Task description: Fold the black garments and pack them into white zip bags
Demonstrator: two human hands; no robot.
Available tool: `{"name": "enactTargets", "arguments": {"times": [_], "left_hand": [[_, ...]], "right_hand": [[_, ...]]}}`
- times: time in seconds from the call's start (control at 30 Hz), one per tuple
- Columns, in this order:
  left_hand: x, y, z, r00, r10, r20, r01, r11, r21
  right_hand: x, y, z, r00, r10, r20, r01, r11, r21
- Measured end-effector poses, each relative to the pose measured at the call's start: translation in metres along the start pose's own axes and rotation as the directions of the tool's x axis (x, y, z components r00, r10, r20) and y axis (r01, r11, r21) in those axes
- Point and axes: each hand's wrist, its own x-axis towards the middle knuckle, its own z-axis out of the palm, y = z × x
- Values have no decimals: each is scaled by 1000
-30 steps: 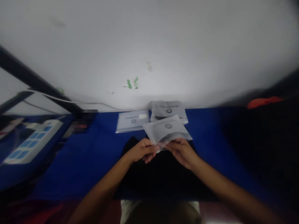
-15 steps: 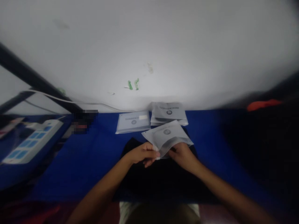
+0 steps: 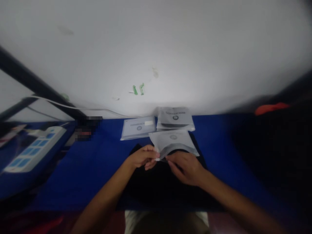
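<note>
A frosted plastic zip bag [image 3: 170, 138] with a printed round logo lies over a dark cloth [image 3: 151, 188], its mouth bowed up toward me and something dark showing inside. My left hand [image 3: 145, 157] is closed in a pinch on the bag's left corner, where a small white tab sticks out. At the mouth, my right hand [image 3: 186, 165] has its thumb and fingertips closed on the near lip, close to the left hand. Behind it lie a stack of similar printed bags [image 3: 175, 117] and another flat bag [image 3: 138, 127] with a pale label.
A blue surface [image 3: 97, 162] runs up to a white wall [image 3: 195, 58]. A power strip [image 3: 35, 149] lies at the left, near a black frame bar [image 3: 39, 81]. A white cable [image 3: 97, 109] runs along the wall. Something orange [image 3: 271, 109] is at the right.
My right hand has come out of the bag's mouth to its near lip, moving left. The bag has turned straighter and shifted slightly nearer; my left hand still pinches its corner.
</note>
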Motion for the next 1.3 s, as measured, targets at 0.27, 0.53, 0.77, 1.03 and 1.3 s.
{"name": "enactTargets", "arguments": {"times": [0.27, 0.53, 0.77, 1.03, 1.3], "left_hand": [[11, -18, 12, 998, -58, 15, 60, 992, -113], [12, -13, 19, 997, -72, -26, 68, 989, -132], [11, -12, 20, 996, -50, -69, 40, 990, -134], [5, 0, 4, 996, 46, -77, -53, 995, -86], [0, 7, -7, 986, 116, -120, -137, 973, -184]], "right_hand": [[0, -6, 7, 964, -248, 93, 263, 855, -447], [-1, 1, 14, 971, -231, 64, 233, 846, -479], [7, 4, 9, 969, -229, 94, 244, 811, -532], [10, 8, 3, 988, -146, 42, 136, 732, -668], [5, 11, -25, 995, -97, 40, 93, 647, -756]]}}
